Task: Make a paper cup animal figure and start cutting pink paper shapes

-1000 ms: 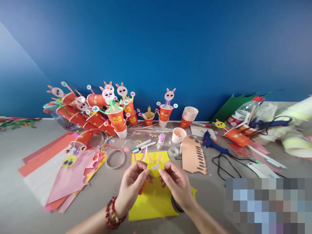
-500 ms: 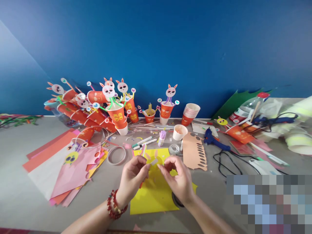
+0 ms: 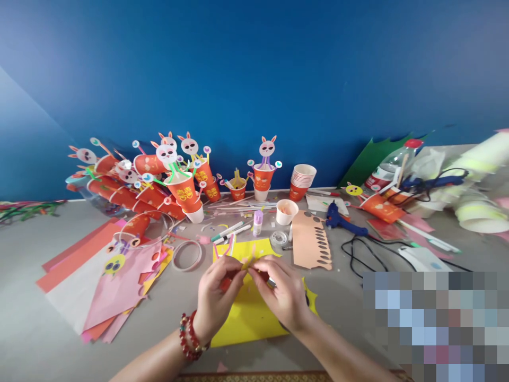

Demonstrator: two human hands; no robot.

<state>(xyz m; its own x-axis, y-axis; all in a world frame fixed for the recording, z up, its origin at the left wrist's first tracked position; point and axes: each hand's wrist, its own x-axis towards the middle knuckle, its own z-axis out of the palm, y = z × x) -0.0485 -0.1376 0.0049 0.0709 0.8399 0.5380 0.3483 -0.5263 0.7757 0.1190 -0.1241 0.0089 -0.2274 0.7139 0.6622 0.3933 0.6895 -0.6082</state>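
Note:
My left hand (image 3: 217,294) and my right hand (image 3: 280,292) meet over a yellow paper sheet (image 3: 250,313) on the grey table. Both pinch a small yellow paper cut-out (image 3: 247,262) with pink ears between fingertips and thumbs. The cut-out is tilted almost edge-on, so its face is hidden. A red bead bracelet sits on my left wrist. Something red and something dark show under my fingers, too hidden to name.
Orange paper cups with bunny heads (image 3: 175,175) crowd the back left. A cup stack (image 3: 301,180), a white cup (image 3: 286,211), glue stick (image 3: 257,223), tape roll (image 3: 278,238), peach cut paper (image 3: 310,246), blue glue gun (image 3: 342,223) and cable lie behind. Pink and orange sheets (image 3: 107,276) lie left.
My hands have drawn closer together and a little lower. The cut-out, seen face-on with a white strip a second ago, is now turned edge-on between my fingertips. The camera has shifted slightly.

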